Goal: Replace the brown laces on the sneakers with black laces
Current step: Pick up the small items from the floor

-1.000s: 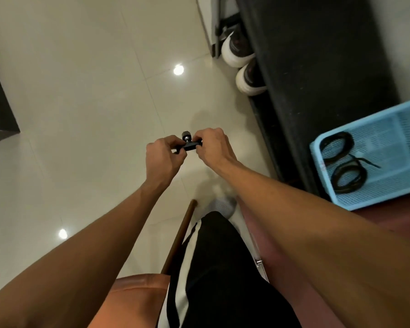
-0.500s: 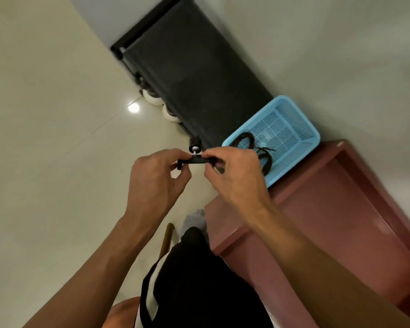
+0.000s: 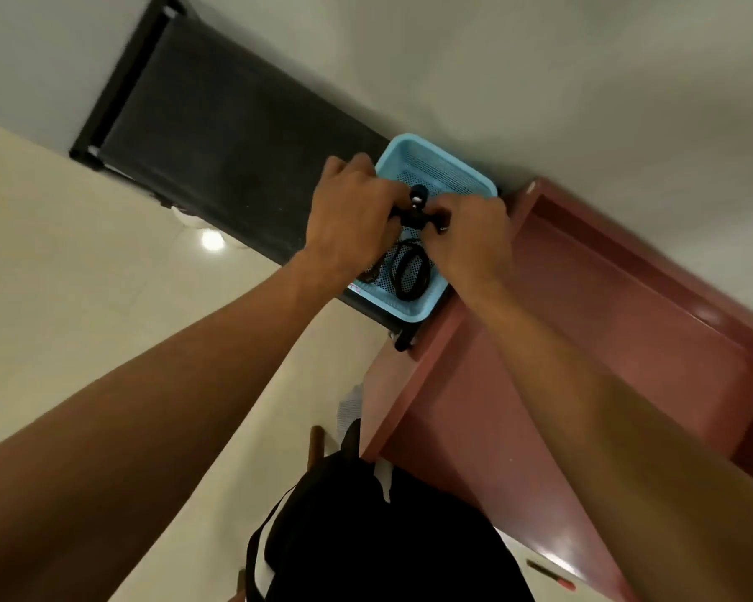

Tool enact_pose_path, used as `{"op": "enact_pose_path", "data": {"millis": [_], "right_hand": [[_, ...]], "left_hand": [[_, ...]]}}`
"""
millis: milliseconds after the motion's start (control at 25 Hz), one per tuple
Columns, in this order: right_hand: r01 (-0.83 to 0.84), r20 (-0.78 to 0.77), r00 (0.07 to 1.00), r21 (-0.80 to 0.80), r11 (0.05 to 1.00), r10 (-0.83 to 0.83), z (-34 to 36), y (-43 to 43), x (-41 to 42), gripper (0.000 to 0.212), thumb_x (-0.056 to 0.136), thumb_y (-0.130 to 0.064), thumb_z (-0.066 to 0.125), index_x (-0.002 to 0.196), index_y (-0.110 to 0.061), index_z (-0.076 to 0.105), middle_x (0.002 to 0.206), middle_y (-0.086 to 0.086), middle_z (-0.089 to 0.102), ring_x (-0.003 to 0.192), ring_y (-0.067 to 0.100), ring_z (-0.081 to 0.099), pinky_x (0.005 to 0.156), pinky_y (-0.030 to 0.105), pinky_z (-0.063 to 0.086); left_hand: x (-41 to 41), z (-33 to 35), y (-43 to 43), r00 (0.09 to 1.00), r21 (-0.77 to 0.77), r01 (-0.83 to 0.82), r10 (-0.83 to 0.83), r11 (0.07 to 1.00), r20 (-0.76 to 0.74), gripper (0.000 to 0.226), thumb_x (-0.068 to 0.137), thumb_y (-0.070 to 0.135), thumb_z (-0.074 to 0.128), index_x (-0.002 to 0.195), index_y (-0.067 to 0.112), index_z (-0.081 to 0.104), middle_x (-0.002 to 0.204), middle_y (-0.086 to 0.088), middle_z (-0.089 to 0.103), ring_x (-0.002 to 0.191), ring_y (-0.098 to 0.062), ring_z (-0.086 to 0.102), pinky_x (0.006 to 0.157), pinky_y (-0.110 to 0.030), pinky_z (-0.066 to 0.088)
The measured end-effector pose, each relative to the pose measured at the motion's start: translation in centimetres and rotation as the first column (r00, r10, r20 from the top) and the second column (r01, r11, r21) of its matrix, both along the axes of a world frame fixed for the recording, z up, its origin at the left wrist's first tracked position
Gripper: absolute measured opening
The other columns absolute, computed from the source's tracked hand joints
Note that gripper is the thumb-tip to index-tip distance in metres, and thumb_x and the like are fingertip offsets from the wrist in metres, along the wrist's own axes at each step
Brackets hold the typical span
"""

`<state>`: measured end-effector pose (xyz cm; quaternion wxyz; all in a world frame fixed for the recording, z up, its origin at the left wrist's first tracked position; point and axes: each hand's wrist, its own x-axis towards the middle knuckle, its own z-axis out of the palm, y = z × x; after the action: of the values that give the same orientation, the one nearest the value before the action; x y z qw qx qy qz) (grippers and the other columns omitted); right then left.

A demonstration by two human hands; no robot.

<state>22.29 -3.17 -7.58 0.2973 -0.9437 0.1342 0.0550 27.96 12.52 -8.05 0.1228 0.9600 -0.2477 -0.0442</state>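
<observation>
My left hand (image 3: 351,215) and my right hand (image 3: 470,236) are raised together, each pinching one end of a small black clamp-like piece (image 3: 416,212) with a round knob on top. Behind them a light blue mesh basket (image 3: 448,176) sits on a black rack and holds coiled black laces (image 3: 409,271). Part of a white sneaker sole (image 3: 183,212) shows under the rack's edge; the rest of the sneakers is hidden.
The black shoe rack (image 3: 218,141) runs along the grey wall. A reddish-brown table (image 3: 583,362) stands to the right, against the rack's end. Pale tiled floor (image 3: 62,275) lies to the left. My black trouser leg (image 3: 379,536) fills the bottom middle.
The view has swung up and to the right, so the sneakers dropped almost out of sight. Both hands kept hold of the black piece and now lie in front of the blue basket.
</observation>
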Motion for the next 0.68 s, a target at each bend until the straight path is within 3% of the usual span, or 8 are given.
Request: {"op": "enact_pose_path", "data": {"millis": [80,120,240,480,680], "right_hand": [[0.005,-0.025,1.000,-0.010,1.000,-0.005,-1.1,0.1,0.6,0.022,0.094,-0.010,0.070,0.112,-0.016,0.080,0.100,0.000,0.078,0.085,0.010,0.070,0.066,0.007,0.047],[0.001,-0.034,0.999,-0.018,1.000,-0.002,-1.5,0.2,0.9,0.019,0.093,-0.008,0.069,0.107,-0.015,0.080,0.095,0.001,0.076,0.082,0.012,0.069,0.062,0.011,0.049],[-0.006,-0.031,1.000,-0.010,1.000,0.005,-2.3,0.5,1.4,0.014,0.088,-0.003,0.071,0.096,-0.013,0.076,0.083,-0.001,0.071,0.073,0.011,0.064,0.067,0.034,0.061],[-0.065,-0.055,0.996,-0.024,0.998,0.064,-2.9,1.1,1.4,0.012,0.091,-0.005,0.070,0.101,-0.010,0.075,0.089,0.005,0.073,0.081,0.020,0.069,0.074,0.039,0.061],[-0.066,-0.066,0.996,-0.005,0.998,0.066,-2.2,1.3,1.1,0.014,0.094,-0.005,0.069,0.106,-0.009,0.073,0.097,0.008,0.073,0.088,0.024,0.070,0.075,0.035,0.058]], "left_hand": [[0.3,-1.0,-0.1,0.998,0.039,0.018,-0.020,0.999,0.052,0.021,0.088,0.028,0.068,0.107,0.029,0.078,0.087,-0.004,0.061,0.095,-0.025,0.054,0.087,-0.041,0.035],[0.5,-1.3,-0.2,0.998,0.065,0.026,-0.030,0.998,0.062,0.022,0.087,0.028,0.067,0.106,0.028,0.078,0.085,-0.003,0.059,0.095,-0.025,0.053,0.086,-0.042,0.035],[1.0,-1.6,-0.6,0.996,0.134,0.043,-0.052,0.990,0.067,0.020,0.087,0.026,0.067,0.105,0.026,0.077,0.080,-0.002,0.058,0.095,-0.026,0.052,0.085,-0.043,0.035],[1.1,-2.2,0.3,0.994,0.164,0.076,-0.088,0.983,0.064,0.018,0.089,0.028,0.067,0.104,0.022,0.076,0.081,-0.002,0.062,0.094,-0.025,0.049,0.084,-0.043,0.035],[0.9,-2.6,0.6,0.991,0.167,0.103,-0.116,0.981,0.071,0.024,0.092,0.036,0.068,0.110,0.021,0.073,0.096,-0.001,0.072,0.100,-0.025,0.050,0.085,-0.043,0.036]]}}
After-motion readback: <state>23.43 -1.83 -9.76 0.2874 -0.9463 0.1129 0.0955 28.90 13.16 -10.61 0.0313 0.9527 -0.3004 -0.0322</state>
